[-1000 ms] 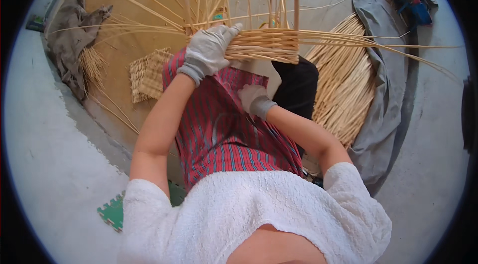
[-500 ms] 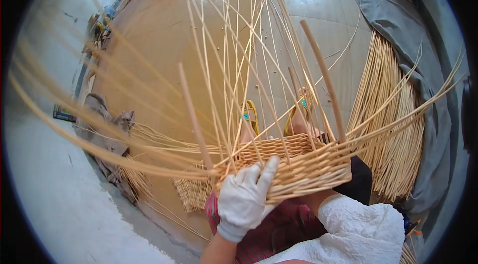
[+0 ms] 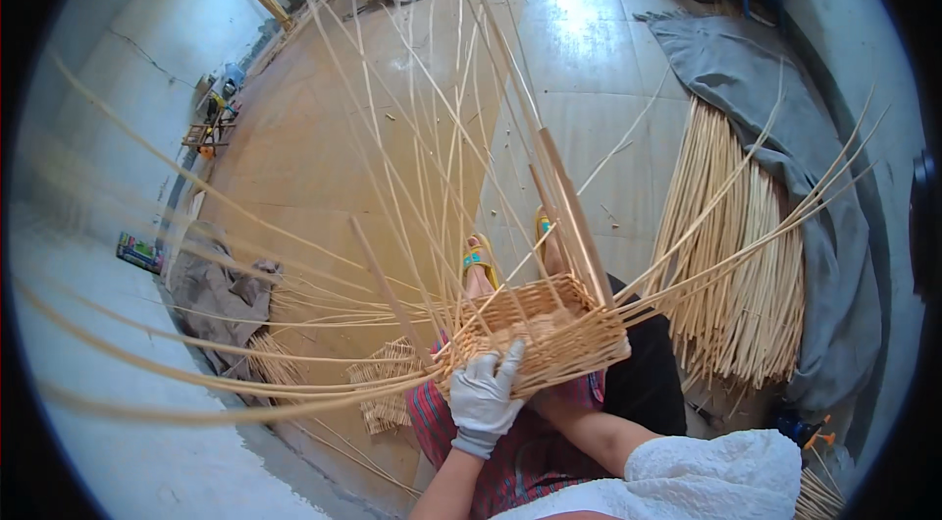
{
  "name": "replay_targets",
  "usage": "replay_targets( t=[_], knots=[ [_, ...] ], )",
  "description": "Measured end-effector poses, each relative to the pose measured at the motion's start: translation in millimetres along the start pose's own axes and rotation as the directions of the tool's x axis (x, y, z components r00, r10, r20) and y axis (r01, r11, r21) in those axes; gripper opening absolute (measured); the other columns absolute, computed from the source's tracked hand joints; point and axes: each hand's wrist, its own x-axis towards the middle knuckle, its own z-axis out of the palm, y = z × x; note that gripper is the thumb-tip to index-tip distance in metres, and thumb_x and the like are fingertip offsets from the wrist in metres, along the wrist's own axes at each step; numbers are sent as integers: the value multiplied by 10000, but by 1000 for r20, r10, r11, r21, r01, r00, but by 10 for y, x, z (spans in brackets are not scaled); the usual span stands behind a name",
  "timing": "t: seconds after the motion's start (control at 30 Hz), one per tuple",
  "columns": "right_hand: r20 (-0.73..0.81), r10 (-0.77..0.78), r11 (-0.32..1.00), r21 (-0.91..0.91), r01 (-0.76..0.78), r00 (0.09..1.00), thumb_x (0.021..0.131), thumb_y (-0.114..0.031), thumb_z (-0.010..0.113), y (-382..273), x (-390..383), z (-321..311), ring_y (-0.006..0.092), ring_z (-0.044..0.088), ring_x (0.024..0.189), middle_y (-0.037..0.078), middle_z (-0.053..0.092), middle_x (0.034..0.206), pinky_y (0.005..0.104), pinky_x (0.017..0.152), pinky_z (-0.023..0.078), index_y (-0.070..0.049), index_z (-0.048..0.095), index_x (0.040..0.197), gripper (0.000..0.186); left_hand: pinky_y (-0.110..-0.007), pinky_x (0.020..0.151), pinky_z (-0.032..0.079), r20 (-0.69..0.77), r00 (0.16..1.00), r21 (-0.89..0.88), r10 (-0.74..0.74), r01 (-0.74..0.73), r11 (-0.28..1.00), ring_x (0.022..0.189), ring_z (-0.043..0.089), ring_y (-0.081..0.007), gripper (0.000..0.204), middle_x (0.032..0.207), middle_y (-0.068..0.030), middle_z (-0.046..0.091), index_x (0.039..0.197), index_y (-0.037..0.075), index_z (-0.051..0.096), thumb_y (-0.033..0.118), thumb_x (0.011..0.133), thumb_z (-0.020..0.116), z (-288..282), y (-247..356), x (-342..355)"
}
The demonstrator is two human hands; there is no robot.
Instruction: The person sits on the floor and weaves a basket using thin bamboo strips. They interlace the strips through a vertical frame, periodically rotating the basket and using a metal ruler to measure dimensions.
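A partly woven wicker basket (image 3: 575,355) rests across my lap, its low walls joined and long loose rods fanning out from the rim. My left hand (image 3: 485,394), in a white glove, is closed over the near left wall, fingers bent across the weave. Thick corner sticks, among them a stout one (image 3: 574,216) at the right and a thinner one (image 3: 388,289) at the left, stand up from the basket. My right forearm (image 3: 599,434) runs beneath the basket, which hides the right hand.
A large bundle of peeled rods (image 3: 731,275) lies at the right beside a grey cloth (image 3: 834,275). On the floor at the left are a flat woven piece (image 3: 383,388) and a crumpled dark cloth (image 3: 221,289). Long rods reach the left wall.
The view has tipped up, showing more of the far floor. The basket sits further left in view, and the loose rods at the left have swung. My left hand keeps its grip.
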Motion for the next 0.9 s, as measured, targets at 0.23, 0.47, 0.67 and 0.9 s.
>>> replay_targets(
  t=[0.23, 0.47, 0.67, 0.9],
  knots=[
    [374, -65, 759, 620, -198, 925, 975, -248, 597, 510, -1130, -632, 237, 686, 894, 82, 711, 960, 408, 809, 572, -69, 718, 1029, 223, -467, 999, 415, 215, 968, -307, -132, 195, 931, 1142, 573, -313, 767, 1211, -94, 597, 1504, 192, 509, 446, 826, 762, 264, 270, -615],
    [419, -246, 757, 646, -96, 874, 951, -308, 716, 157, -2172, -2235, 226, 695, 897, 94, 668, 952, 400, 803, 584, -34, 611, 1183, 374, -417, 900, 520, 323, 858, -795, -399, 475, 376, 1003, 667, -259, 330, 1023, -84, 674, 1168, 75, 645, 295, 936, 726, 298, 759, -1206],
    [380, -660, 699, -8, 715, 648, 889, -409, 766, -190, -2250, -2403, 383, 646, 1141, 202, 643, 1189, 441, 974, 539, -82, 551, 1403, 646, -329, 793, 572, 549, 835, -711, -17, 457, -533, 875, 691, -186, 206, 922, -79, 675, 1095, 72, 595, 193, 976, 712, 445, 799, -1555],
    [18, -686, 629, -487, 606, 727, 881, -250, 741, -484, -1775, -3680, 333, 695, 838, 142, 715, 869, 431, 802, 558, -85, 755, 917, 169, -312, 714, 584, 514, 828, -827, -224, 547, 127, 750, 676, -165, 248, 859, -63, 691, 1103, 40, 626, 259, 998, 673, -942, -497, -1651]
  ],
)
